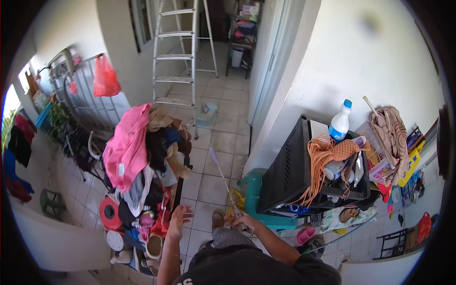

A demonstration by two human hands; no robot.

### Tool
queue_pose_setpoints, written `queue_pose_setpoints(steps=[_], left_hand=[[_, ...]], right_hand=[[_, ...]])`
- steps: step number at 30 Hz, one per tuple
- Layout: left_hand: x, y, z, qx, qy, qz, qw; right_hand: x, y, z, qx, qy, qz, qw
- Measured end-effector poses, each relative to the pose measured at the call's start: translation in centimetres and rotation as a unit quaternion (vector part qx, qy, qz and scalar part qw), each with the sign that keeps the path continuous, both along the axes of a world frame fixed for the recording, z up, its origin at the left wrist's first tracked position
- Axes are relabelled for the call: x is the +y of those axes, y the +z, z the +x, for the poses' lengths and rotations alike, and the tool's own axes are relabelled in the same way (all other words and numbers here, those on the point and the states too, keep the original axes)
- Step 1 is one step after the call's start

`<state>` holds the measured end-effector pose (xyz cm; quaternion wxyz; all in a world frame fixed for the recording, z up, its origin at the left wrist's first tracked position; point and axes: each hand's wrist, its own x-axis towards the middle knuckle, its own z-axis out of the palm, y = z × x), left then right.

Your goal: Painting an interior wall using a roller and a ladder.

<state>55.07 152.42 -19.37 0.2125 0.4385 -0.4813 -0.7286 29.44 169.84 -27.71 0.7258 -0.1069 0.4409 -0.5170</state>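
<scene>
Right hand (245,220): my fingers close around the near end of a thin rod (222,176); how each fingertip presses, I cannot tell.
Lavender tip (213,155): at the far end; my hold on the opposite end probably keeps it clear of my hand.
Rod's long axis: mostly straight ahead, leaning left toward the stepladder (174,57); whether it rises or dips, I cannot tell.
Rod's place: before my body, over the tiled floor (228,140).
Left hand (179,220): fingers apart, slightly bent, holding nothing I can see; perhaps kept free for balance.
Clothes heap (158,142): beside my left hand, a pink garment (126,154) draped over it.
Black crate (283,172): to my right, seemingly raised on a teal plastic stand (253,191), a blue-capped bottle (340,121) upright on top.
Ladder legs: splayed, presumably for steadiness.
</scene>
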Motion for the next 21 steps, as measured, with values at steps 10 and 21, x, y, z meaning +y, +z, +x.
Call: queue_pose_setpoints(steps=[10,21], left_hand=[[-18.2,2.4,-13.1,0.047,-0.023,0.011,0.999],[-37.2,2.8,-27.8,0.116,0.023,0.057,0.991]], right_hand=[[-14.7,3.8,-7.8,0.096,-0.04,-0.088,0.991],[-30.5,6.7,-15.4,0.13,-0.135,-0.052,0.981]])
